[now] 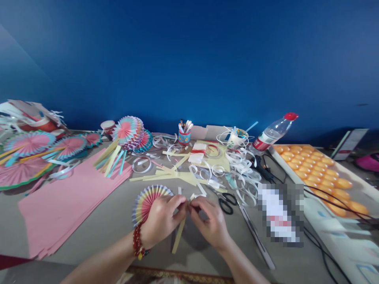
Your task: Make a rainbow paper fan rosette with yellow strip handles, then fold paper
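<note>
My left hand [166, 215], a beaded bracelet [138, 242] on its wrist, is closed in a pinch. My right hand [209, 221] pinches too, the fingertips of both almost meeting. Between them runs a narrow pale yellow paper strip [178, 237], its lower end hanging toward me; the exact grip is hidden by the fingers. Partly behind my left hand lies a pleated paper rosette [148, 201] in pink, yellow and lilac. Black-handled scissors [227, 203] rest just beyond my right hand, beside a long slim metallic tool [256, 236].
Pink paper sheets [68, 197] and finished rosettes [128, 132] are at left. Yellow strips [171, 175] and curled white strips [242, 177] litter the middle. Behind stand a pen cup [184, 137] and a tilted bottle [274, 134]. A tray of orange domes [314, 169] and black cables [322, 252] lie right.
</note>
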Action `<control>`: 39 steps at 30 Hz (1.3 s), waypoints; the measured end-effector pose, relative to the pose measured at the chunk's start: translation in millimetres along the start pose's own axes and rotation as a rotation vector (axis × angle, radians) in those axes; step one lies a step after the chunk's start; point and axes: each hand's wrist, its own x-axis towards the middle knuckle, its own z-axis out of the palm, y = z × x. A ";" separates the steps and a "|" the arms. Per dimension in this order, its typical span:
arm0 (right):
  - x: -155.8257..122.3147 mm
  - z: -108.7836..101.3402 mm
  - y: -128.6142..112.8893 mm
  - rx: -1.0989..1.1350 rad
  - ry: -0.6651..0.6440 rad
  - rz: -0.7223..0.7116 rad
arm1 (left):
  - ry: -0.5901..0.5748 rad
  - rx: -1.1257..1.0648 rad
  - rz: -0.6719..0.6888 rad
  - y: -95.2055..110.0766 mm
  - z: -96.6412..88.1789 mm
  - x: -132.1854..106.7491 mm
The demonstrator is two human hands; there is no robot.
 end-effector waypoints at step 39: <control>1.1 -2.0 -4.6 0.130 0.017 0.170 | -0.007 -0.386 -0.263 6.2 2.1 3.1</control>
